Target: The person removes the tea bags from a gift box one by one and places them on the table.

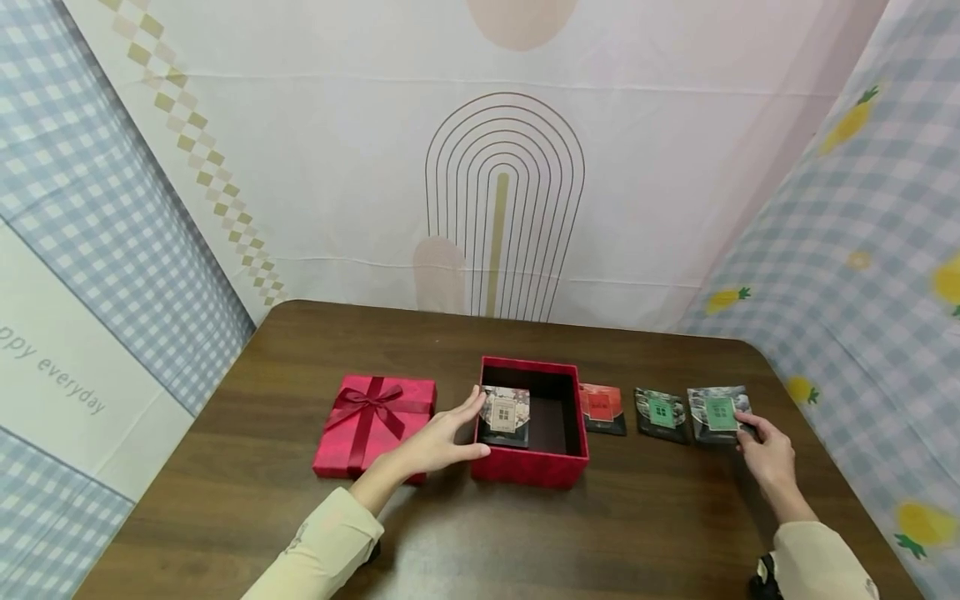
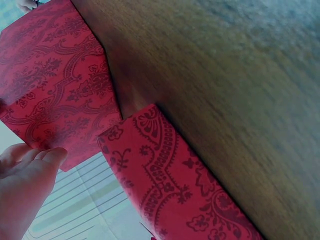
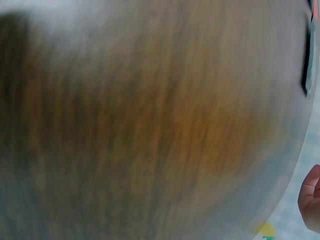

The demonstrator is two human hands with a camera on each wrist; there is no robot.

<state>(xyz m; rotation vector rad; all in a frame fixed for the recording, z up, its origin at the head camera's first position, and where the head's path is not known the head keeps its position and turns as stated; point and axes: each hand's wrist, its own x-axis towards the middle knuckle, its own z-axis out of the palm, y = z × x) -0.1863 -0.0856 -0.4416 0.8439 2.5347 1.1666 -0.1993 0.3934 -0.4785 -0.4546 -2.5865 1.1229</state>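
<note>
**Desk:** While the left hand rests against the left wall of the open red box, fingers straight and loosely spread, what is the right doing?

**Photographer:** The right hand sits at the near right corner of the outermost packet, fingertips on its edge. Whether it is already pinching the packet or only touching it, I cannot tell; the right wrist view is a blur of table with a bit of finger in the corner.

**Desk:** Where do the other packets lie?

**Photographer:** One pale-labelled packet is inside the box, propped against the left wall just by the left fingertips. A red packet lies touching the box's right side, then a green packet beside it, then the one under the right hand. All are flat on the brown table.

**Desk:** How would such a packet handle?

**Photographer:** By the look of it, light, thin and flexible, probably slick foil, so likely to slide on the wood. A pinch at a corner or edge seems best. The box looks like stiff card, easily steadied by its wall.

**Desk:** And the lid?

**Photographer:** The lid, with its ribbon bow, lies left of the box.
</note>
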